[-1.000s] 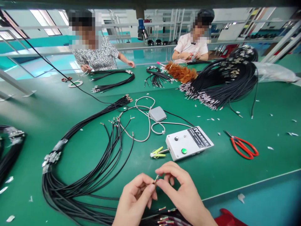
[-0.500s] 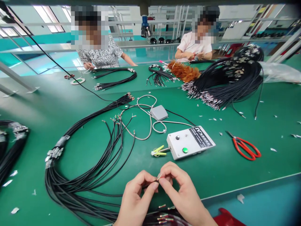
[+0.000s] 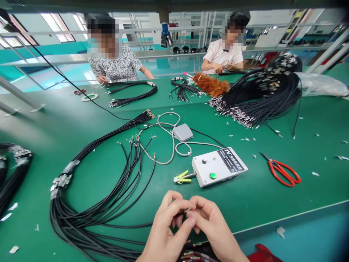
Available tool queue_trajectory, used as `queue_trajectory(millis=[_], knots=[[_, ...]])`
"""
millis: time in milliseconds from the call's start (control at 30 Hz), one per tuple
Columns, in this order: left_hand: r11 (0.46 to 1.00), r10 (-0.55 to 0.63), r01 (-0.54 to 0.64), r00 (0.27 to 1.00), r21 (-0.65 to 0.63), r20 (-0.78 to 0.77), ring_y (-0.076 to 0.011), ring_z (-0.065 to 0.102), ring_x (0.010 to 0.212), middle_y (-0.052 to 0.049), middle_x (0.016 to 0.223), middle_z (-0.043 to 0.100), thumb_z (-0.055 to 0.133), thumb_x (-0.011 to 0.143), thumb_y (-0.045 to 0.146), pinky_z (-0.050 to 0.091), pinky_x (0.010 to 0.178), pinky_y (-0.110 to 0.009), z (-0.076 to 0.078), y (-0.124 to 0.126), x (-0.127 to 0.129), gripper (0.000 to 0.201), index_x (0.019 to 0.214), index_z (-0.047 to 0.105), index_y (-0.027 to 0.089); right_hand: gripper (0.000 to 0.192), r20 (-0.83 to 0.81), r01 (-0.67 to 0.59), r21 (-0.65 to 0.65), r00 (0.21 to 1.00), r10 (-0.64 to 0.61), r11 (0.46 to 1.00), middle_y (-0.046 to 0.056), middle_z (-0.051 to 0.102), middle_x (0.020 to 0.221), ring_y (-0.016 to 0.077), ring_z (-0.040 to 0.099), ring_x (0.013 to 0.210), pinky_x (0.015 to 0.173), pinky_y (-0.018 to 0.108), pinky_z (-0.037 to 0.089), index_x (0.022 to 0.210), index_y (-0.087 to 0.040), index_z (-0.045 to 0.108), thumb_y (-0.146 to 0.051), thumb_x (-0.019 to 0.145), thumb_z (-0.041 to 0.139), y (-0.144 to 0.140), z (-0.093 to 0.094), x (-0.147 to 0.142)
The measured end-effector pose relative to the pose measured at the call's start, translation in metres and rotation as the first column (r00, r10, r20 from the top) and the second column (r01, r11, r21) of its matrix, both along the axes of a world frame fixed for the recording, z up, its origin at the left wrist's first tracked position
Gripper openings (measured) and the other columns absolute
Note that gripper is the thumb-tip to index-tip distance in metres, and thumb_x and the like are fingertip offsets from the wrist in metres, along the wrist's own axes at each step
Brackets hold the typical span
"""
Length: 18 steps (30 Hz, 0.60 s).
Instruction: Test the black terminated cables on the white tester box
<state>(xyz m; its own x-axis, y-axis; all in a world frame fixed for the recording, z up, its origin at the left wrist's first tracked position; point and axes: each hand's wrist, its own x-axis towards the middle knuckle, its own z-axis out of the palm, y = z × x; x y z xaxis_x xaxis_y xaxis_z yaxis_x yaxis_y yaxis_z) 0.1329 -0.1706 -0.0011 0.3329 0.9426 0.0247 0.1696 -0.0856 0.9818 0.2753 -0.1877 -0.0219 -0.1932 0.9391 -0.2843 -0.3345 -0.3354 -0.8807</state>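
At the table's near edge, my left hand (image 3: 170, 227) pinches the end of a black cable (image 3: 131, 226) that runs in from the left. Fingers of my right hand (image 3: 211, 223) close on the thin wires at that cable end, tips touching those of my left hand. Only a sliver of the wires shows between the fingers. The cable belongs to a large curved bundle of black cables (image 3: 79, 213), bound with clear wrap and labels at the left. Below my hands lie more stripped cable ends (image 3: 192, 254) with coloured wires.
Ahead stands a grey box (image 3: 215, 168) with a green button and yellow-green prongs, wired to a grey pedal (image 3: 183, 132). Red-handled scissors (image 3: 286, 173) lie right. A big heap of black cables (image 3: 259, 94) is at the back right. Two people sit opposite.
My hands have drawn closer together, and my left fingers now reach over the wire end, covering more of it. The whole view has shifted slightly.
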Motion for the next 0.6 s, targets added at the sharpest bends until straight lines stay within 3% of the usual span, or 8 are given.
queue_trajectory(millis=[67, 133, 267, 333, 400, 500, 533, 600], knots=[[0.997, 0.049, -0.044, 0.996, -0.071, 0.075, -0.0121, 0.053, 0.068, -0.001, 0.085, 0.051, 0.069, 0.082, 0.022, 0.044, 0.059, -0.019, -0.005, 0.002, 0.003, 0.004, 0.082, 0.073, 0.022, 0.042, 0.056, 0.022, -0.013, 0.998, -0.021, 1.000, -0.005, 0.050, 0.060, 0.0060, 0.038, 0.050, 0.048, 0.019, 0.029, 0.075, -0.017, 0.055, -0.055, 0.076, 0.074, -0.001, -0.001, 0.000], [0.985, 0.105, -0.077, 0.977, -0.155, 0.184, -0.0091, 0.052, 0.060, 0.000, 0.083, 0.051, 0.069, 0.082, 0.026, 0.042, 0.052, -0.018, -0.011, 0.002, 0.005, 0.009, 0.076, 0.069, 0.020, 0.042, 0.125, 0.028, -0.008, 0.992, -0.026, 1.000, -0.006, 0.047, 0.056, 0.0063, 0.038, 0.049, 0.049, 0.020, 0.029, 0.076, -0.017, 0.055, -0.056, 0.078, 0.070, -0.001, -0.002, 0.000], [0.956, 0.177, -0.116, 0.960, -0.269, 0.217, -0.0067, 0.047, 0.045, 0.004, 0.072, 0.050, 0.058, 0.091, 0.034, 0.037, 0.043, -0.019, -0.019, -0.003, 0.007, 0.014, 0.085, 0.059, 0.021, 0.034, 0.333, 0.016, 0.086, 0.942, -0.044, 0.996, -0.004, 0.052, 0.063, 0.0095, 0.049, 0.054, 0.053, 0.022, 0.036, 0.079, -0.018, 0.055, -0.051, 0.089, 0.058, 0.001, -0.002, 0.000], [0.972, 0.163, -0.145, 0.983, -0.187, 0.083, -0.0093, 0.049, 0.047, 0.005, 0.067, 0.049, 0.052, 0.095, 0.032, 0.039, 0.046, -0.020, -0.022, -0.006, 0.005, 0.013, 0.087, 0.057, 0.022, 0.029, 0.446, -0.026, 0.143, 0.894, -0.041, 0.989, -0.003, 0.053, 0.069, 0.0105, 0.052, 0.058, 0.055, 0.023, 0.038, 0.079, -0.020, 0.055, -0.045, 0.093, 0.052, 0.002, -0.001, 0.002], [0.990, 0.138, -0.137, 0.988, 0.015, -0.075, -0.0122, 0.053, 0.056, 0.003, 0.071, 0.053, 0.048, 0.096, 0.026, 0.043, 0.054, -0.022, -0.023, -0.007, 0.003, 0.015, 0.086, 0.058, 0.022, 0.025, 0.558, -0.092, 0.199, 0.829, -0.035, 0.976, -0.003, 0.054, 0.074, 0.0109, 0.054, 0.060, 0.056, 0.023, 0.039, 0.080, -0.021, 0.055, -0.038, 0.096, 0.048, 0.003, 0.001, 0.004], [0.963, 0.129, -0.071, 0.968, 0.261, -0.214, -0.0151, 0.056, 0.068, -0.001, 0.078, 0.058, 0.043, 0.095, 0.018, 0.045, 0.064, -0.024, -0.026, -0.005, -0.001, 0.021, 0.082, 0.059, 0.022, 0.020, 0.696, -0.180, 0.269, 0.715, -0.062, 0.946, -0.002, 0.056, 0.080, 0.0123, 0.054, 0.064, 0.061, 0.025, 0.040, 0.083, -0.022, 0.054, -0.029, 0.098, 0.043, 0.003, 0.003, 0.007], [0.962, 0.129, -0.067, 0.966, 0.265, -0.224, -0.0153, 0.056, 0.068, -0.001, 0.076, 0.058, 0.043, 0.095, 0.018, 0.044, 0.064, -0.024, -0.027, -0.004, -0.002, 0.021, 0.081, 0.059, 0.022, 0.019, 0.724, -0.200, 0.284, 0.686, -0.073, 0.938, -0.001, 0.057, 0.082, 0.0129, 0.055, 0.066, 0.062, 0.025, 0.040, 0.083, -0.023, 0.054, -0.027, 0.098, 0.042, 0.003, 0.003, 0.008], [0.985, 0.115, -0.086, 0.972, 0.147, -0.203, -0.0146, 0.053, 0.064, 0.000, 0.071, 0.056, 0.047, 0.094, 0.022, 0.042, 0.060, -0.024, -0.029, 0.000, -0.003, 0.020, 0.077, 0.059, 0.020, 0.018, 0.759, -0.231, 0.303, 0.646, -0.087, 0.925, -0.001, 0.059, 0.084, 0.0137, 0.055, 0.068, 0.063, 0.026, 0.039, 0.084, -0.023, 0.054, -0.024, 0.098, 0.042, 0.002, 0.001, 0.010]])
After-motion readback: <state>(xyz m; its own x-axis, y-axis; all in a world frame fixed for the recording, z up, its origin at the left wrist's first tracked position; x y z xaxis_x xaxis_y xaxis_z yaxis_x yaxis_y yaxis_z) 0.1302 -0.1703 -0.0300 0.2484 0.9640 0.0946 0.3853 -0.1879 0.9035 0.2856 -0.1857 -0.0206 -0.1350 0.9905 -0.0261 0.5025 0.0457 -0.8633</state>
